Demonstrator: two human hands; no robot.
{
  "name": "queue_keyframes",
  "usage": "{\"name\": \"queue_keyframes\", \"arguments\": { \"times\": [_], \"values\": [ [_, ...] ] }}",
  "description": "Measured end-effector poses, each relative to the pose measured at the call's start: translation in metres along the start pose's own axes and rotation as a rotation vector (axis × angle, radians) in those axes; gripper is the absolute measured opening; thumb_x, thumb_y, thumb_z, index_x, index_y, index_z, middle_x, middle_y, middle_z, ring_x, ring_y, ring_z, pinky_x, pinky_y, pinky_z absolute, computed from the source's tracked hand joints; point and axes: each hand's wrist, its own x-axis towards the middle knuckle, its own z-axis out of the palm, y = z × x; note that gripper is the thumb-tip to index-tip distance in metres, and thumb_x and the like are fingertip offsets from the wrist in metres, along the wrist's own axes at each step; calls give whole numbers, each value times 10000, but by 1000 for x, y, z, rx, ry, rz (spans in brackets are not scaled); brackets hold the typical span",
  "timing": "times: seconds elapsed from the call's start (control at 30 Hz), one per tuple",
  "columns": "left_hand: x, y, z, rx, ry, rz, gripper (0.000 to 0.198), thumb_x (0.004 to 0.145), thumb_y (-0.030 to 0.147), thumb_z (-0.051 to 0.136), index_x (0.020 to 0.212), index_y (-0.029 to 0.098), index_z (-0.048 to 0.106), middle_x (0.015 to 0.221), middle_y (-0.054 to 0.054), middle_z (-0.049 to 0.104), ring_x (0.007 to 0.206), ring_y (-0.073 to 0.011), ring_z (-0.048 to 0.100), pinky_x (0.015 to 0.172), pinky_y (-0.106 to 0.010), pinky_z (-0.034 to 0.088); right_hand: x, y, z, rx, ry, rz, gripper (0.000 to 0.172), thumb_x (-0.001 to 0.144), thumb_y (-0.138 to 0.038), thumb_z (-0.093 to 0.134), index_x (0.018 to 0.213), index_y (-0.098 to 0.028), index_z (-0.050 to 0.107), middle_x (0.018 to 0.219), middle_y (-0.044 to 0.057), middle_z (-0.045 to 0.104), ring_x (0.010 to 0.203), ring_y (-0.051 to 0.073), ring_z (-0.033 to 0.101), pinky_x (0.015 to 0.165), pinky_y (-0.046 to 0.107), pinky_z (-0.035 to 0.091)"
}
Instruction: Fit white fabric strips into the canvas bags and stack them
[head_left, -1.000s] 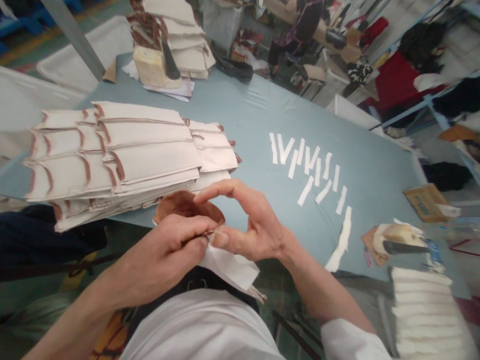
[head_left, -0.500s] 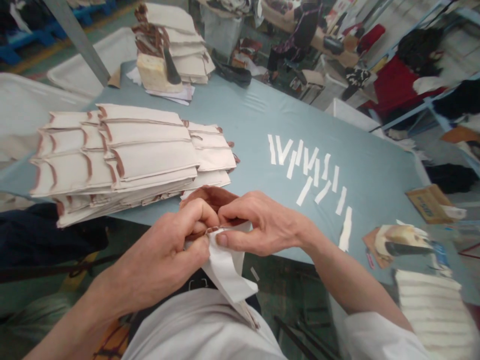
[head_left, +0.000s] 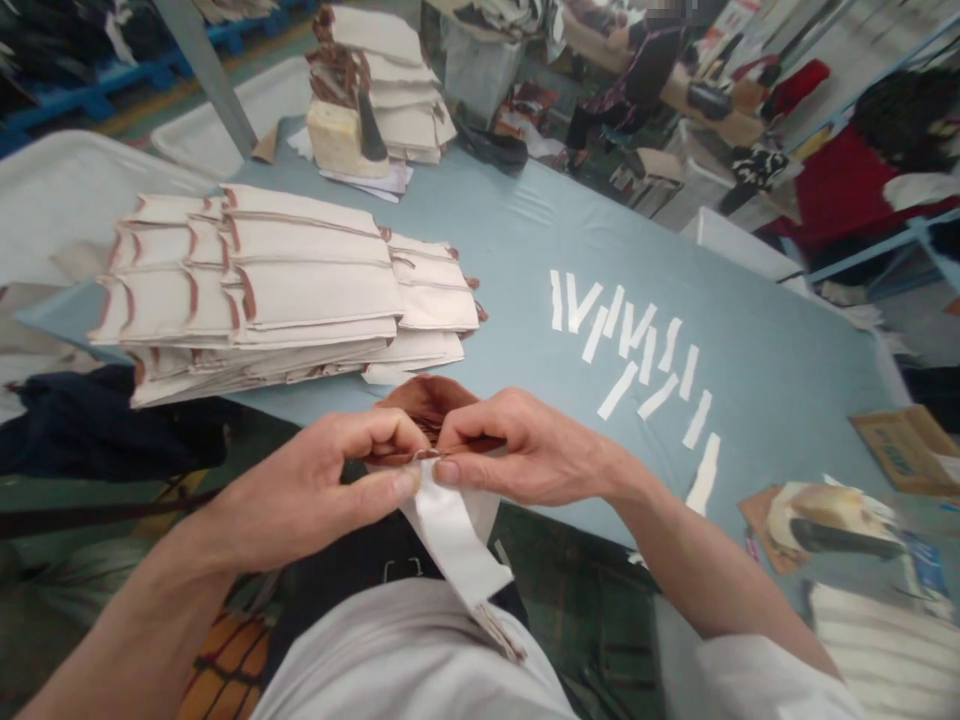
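Close to my body, just off the table's near edge, both hands pinch a brown and white fabric piece [head_left: 429,395]. My left hand [head_left: 337,480] grips its edge from the left, thumb and fingers closed. My right hand [head_left: 525,450] pinches the same edge from the right, its thumb pressed on a white strip [head_left: 461,545] that hangs down towards my shirt. The fingertips almost meet at a brown seam. Folds of the piece behind my fingers are partly hidden.
Stacked cream fabric pieces with brown edging [head_left: 315,250] lie on the blue-green table [head_left: 510,230]. Several white strips [head_left: 619,390] are scattered to the right. An iron-like tool [head_left: 832,525] and a cardboard box [head_left: 904,445] stand at the right. A person [head_left: 634,80] sits beyond the table.
My left hand's fingers have shifted a little at the seam, and its thumb is straighter. The right hand keeps its pinch. The camera view has turned slightly.
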Motion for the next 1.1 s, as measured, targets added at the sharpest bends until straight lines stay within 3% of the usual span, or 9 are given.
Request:
{"name": "queue_keyframes", "arguments": {
  "times": [0.2,0.33,0.5,0.6,0.8,0.93,1.1],
  "values": [
    [-5,-5,1,21,-10,88,309,989,364,615,743,193,691,630,44,571,558,-114,469,522,-217,361,2,-1,6,106,-45,16,332,1018,-396,642,753,-200,607,609,-80,379,548,87,314,522,234,239],
    [-15,-11,-11,228,11,231,272,1060,285,541,872,206,720,740,24,690,642,-130,593,613,-225,425,10,-8,15,164,-29,49,350,1019,-433,646,761,-202,594,626,-76,388,559,90,316,520,236,251],
    [-30,-22,-34,305,-36,275,262,1114,250,477,995,220,708,871,24,750,772,-136,682,724,-216,479,28,-12,31,215,28,95,384,991,-507,699,804,-179,629,651,-71,431,587,89,341,531,227,274],
    [-37,-25,-47,356,-19,292,247,1090,218,471,989,221,697,874,23,747,774,-142,689,716,-226,486,42,-14,40,262,20,111,409,958,-535,741,816,-165,637,661,-71,443,596,85,348,523,218,280],
    [-46,-34,-66,592,195,409,276,1020,187,437,855,186,657,734,6,692,606,-149,650,573,-279,422,70,-21,60,236,98,134,337,962,-458,725,823,-167,629,672,-74,442,605,81,352,525,208,287],
    [-51,-38,-77,550,205,423,254,1012,196,462,885,186,682,735,27,716,605,-128,670,580,-255,432,83,-27,71,205,150,113,242,951,-364,683,816,-169,634,673,-69,489,595,76,379,517,199,298],
    [-56,-33,-86,450,220,405,252,952,160,487,886,192,727,738,36,728,627,-113,665,584,-214,443,89,-37,75,70,207,76,204,903,-287,647,734,-182,598,601,-83,443,561,71,362,524,204,279]
  ]
}}
